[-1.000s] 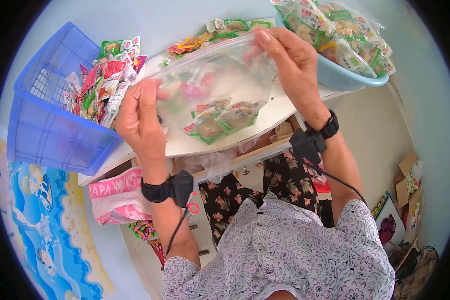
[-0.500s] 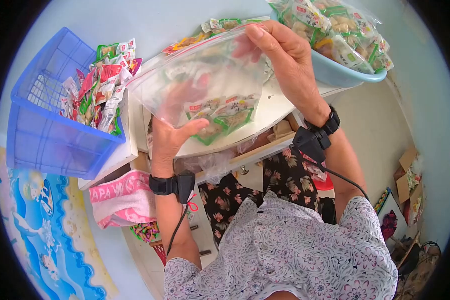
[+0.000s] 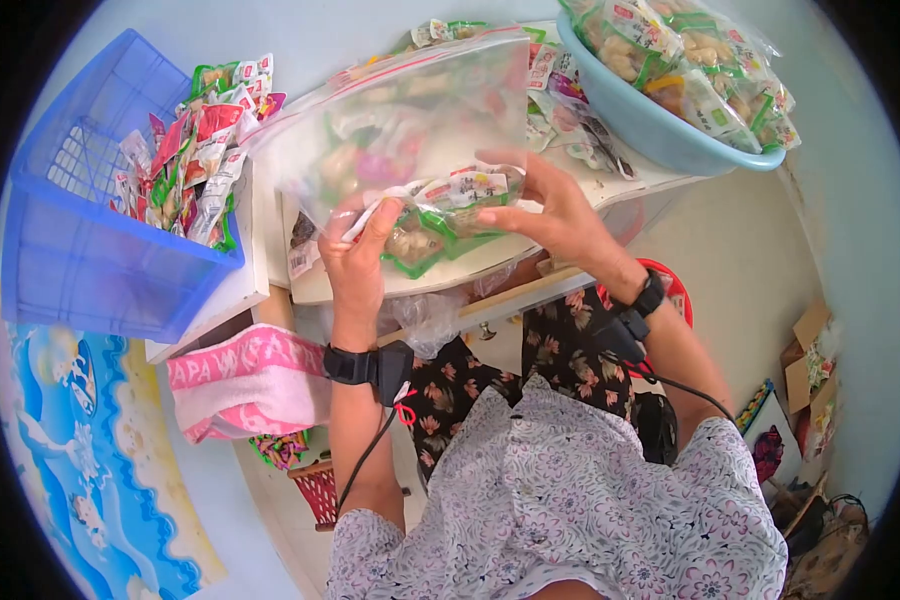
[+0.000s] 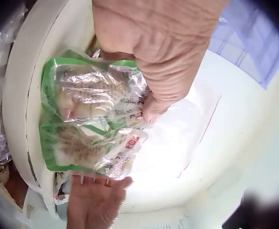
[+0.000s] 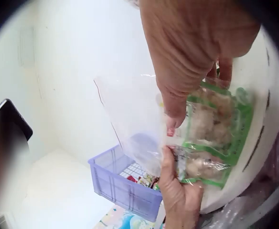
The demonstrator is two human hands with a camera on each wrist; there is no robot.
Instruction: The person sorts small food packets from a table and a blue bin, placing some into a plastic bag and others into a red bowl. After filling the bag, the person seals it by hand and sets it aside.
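Observation:
A clear zip bag (image 3: 440, 110) with a red line along its top edge stands upright, and green-edged snack packets (image 3: 420, 240) lie in its bottom. The left hand (image 3: 355, 265) pinches the bag's lower left part together with a packet, thumb in front. At the lower right of the bag is the right hand (image 3: 560, 220), thumb and fingers spread around the packets' right end. In the left wrist view two packets (image 4: 89, 95) lie side by side under the left thumb. The right wrist view has the right thumb on the packets (image 5: 208, 119).
A blue basket (image 3: 100, 260) of mixed packets stands at the left. A light blue basin (image 3: 630, 120) heaped with packets is at the back right. Loose packets (image 3: 575, 125) lie on the white table (image 3: 320, 290) behind the bag. A pink towel (image 3: 250, 385) hangs at its front left.
Both hands have left the bag's top edge and come down to its lower part. The left hand now grips the bag low at the left, and the right hand is at the packets' right end.

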